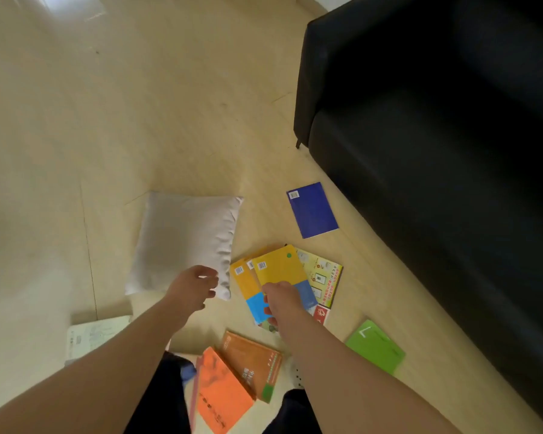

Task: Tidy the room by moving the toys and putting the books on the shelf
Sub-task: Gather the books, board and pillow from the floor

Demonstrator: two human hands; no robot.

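Left hand (195,286) with fingers loosely curled and spread, nothing in it, poised at the near right corner of a pale grey pillow (185,242); contact with the fabric impossible to judge. Right hand (282,303) seen from the back, down on the blue lower end of the fanned yellow-and-blue books (276,270), fingers bent at their left edge; gripping or merely resting, cannot tell, fingertips partly out of sight. Number of books in the fan unclear, at least three barcoded corners on show. Under the fan's right side, an illustrated book (322,277), print too small to read, and a red-and-white cover (322,314) mostly hidden by the wrist. Beyond, alone on the floor (107,120) near the sofa's front edge, a blue book (312,209), back cover up. Right of the forearm, a green book (375,347), also close to the sofa. Between dark trouser legs (157,396), two orange books (251,361) overlapping, the nearer one cut off by the bottom edge. At left, a white printed sheet (94,335), half hidden behind the left forearm. Black sofa (420,151) across the right side, cut off by the frame, detail lost in shadow.
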